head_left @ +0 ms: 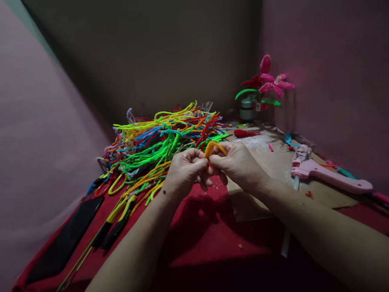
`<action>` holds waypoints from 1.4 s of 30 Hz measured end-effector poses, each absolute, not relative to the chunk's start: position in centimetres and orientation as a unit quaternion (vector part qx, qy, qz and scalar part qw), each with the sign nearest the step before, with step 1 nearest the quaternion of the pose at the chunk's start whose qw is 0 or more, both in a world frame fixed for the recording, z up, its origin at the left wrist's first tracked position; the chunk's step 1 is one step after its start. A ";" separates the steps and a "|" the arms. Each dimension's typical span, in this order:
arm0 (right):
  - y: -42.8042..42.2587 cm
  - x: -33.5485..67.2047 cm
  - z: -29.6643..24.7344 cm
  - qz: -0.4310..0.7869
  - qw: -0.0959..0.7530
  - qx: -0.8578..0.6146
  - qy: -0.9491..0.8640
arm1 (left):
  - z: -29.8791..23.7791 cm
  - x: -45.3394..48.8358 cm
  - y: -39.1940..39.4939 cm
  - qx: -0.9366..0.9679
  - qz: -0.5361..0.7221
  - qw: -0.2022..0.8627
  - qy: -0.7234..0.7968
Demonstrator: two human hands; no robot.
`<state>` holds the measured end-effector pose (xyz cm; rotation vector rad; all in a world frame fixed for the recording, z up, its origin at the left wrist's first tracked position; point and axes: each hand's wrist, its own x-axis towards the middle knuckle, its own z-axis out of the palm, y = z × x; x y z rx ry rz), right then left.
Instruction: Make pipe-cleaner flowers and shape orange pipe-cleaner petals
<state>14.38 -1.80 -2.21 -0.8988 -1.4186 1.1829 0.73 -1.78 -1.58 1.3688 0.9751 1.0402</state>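
Observation:
My left hand (pixel 184 169) and my right hand (pixel 238 164) meet over the red cloth (pixel 210 244). Both pinch an orange pipe cleaner (pixel 213 147) bent into a small loop that arches between the fingertips. Fingers of both hands are curled closed around its ends. Just behind and to the left of the hands lies a big heap of coloured pipe cleaners (pixel 162 140), green, yellow, red and blue.
A pink glue gun (pixel 327 174) lies on a brown cardboard sheet (pixel 276 166) at the right. Pink pipe-cleaner flowers in a small jar (pixel 263 86) stand at the back corner. Yellow-handled pliers (pixel 118 220) and a black phone (pixel 66 239) lie at the left. Walls close in all round.

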 end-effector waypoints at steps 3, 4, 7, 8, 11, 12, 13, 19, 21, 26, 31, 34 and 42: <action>-1.7 14.5 -2.3 0.503 0.515 -0.353 -0.597 | -1.3 0.5 -1.9 0.576 0.429 0.568 0.402; -1.6 14.6 -2.3 0.517 0.505 -0.336 -0.604 | -1.2 0.3 -1.8 0.576 0.421 0.580 0.394; -1.4 14.9 -2.2 0.548 0.480 -0.301 -0.615 | -1.2 -0.3 -1.4 0.582 0.395 0.607 0.369; -1.3 15.0 -2.2 0.552 0.476 -0.300 -0.615 | -1.2 -0.5 -1.3 0.585 0.388 0.613 0.362; -1.3 15.1 -2.0 0.556 0.477 -0.304 -0.610 | -1.3 -0.8 -0.9 0.589 0.377 0.626 0.345; -1.4 15.1 -1.9 0.557 0.474 -0.305 -0.610 | -1.3 -0.9 -0.8 0.589 0.375 0.630 0.342; -1.4 15.2 -1.9 0.558 0.472 -0.305 -0.610 | -1.4 -0.9 -0.8 0.588 0.372 0.632 0.340; -1.4 15.5 -2.0 0.556 0.458 -0.294 -0.628 | -1.2 -0.8 -0.8 0.587 0.372 0.633 0.342; -1.3 15.5 -2.0 0.555 0.458 -0.294 -0.629 | -1.2 -0.7 -1.0 0.592 0.379 0.620 0.350; -1.3 15.4 -2.0 0.566 0.465 -0.288 -0.616 | -1.2 -0.5 -1.3 0.621 0.411 0.560 0.363; -1.3 15.3 -2.0 0.593 0.459 -0.284 -0.597 | -1.1 -0.3 -1.5 0.632 0.412 0.537 0.379; -1.2 15.3 -2.0 0.611 0.450 -0.283 -0.587 | -1.1 -0.1 -1.6 0.633 0.414 0.532 0.382; -1.7 14.6 -2.2 0.518 0.476 -0.362 -0.612 | -1.5 1.0 -2.2 0.632 0.447 0.463 0.432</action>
